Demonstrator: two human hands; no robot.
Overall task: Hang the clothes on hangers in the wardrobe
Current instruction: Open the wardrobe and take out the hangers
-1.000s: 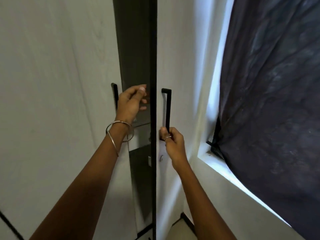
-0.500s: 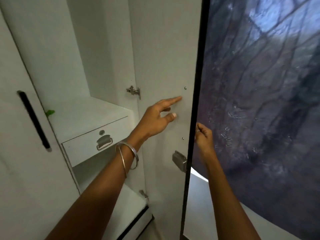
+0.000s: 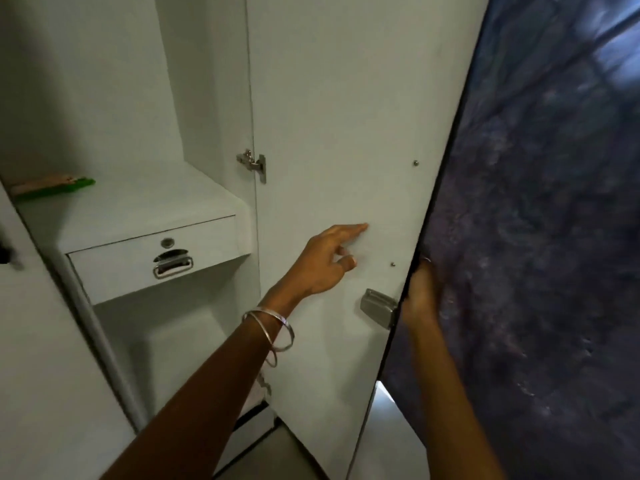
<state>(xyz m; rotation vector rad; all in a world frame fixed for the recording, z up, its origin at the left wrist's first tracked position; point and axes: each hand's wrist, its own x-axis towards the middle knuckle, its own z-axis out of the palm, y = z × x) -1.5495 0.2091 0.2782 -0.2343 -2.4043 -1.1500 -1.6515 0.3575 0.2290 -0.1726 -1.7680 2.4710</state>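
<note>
Head view, risks: your right hand (image 3: 420, 292) sits at the outer edge of the right door (image 3: 339, 133), fingers wrapped behind it out of sight, so I cannot tell how firmly it grips. The dark curtain (image 3: 540, 220) lies right against that edge; push the door wider and the cloth could bunch or snag on the handle side. Your left hand (image 3: 327, 261) is released, index finger straight with its tip at the door's inner face, the other fingers loosely bent, holding nothing. If the door swings back, those fingers are near the metal lock plate (image 3: 377, 306). No clothes or hangers show, and no rail; the task's things lie somewhere out of frame, so expect a turn away from the wardrobe (image 3: 194, 81)

Head view, materials: wardrobe panels pale, matt laminate, flat and square-edged. Hinge (image 3: 252, 164) bright metal. Drawer (image 3: 152, 261) under the shelf (image 3: 138, 209), with round keyhole and recessed metal pull. A green, flat item (image 3: 55, 187) at the back of the shelf, blurred. Two thin metal bangles (image 3: 273, 327) on your left wrist. Curtain dark, mottled, soft folds
</note>
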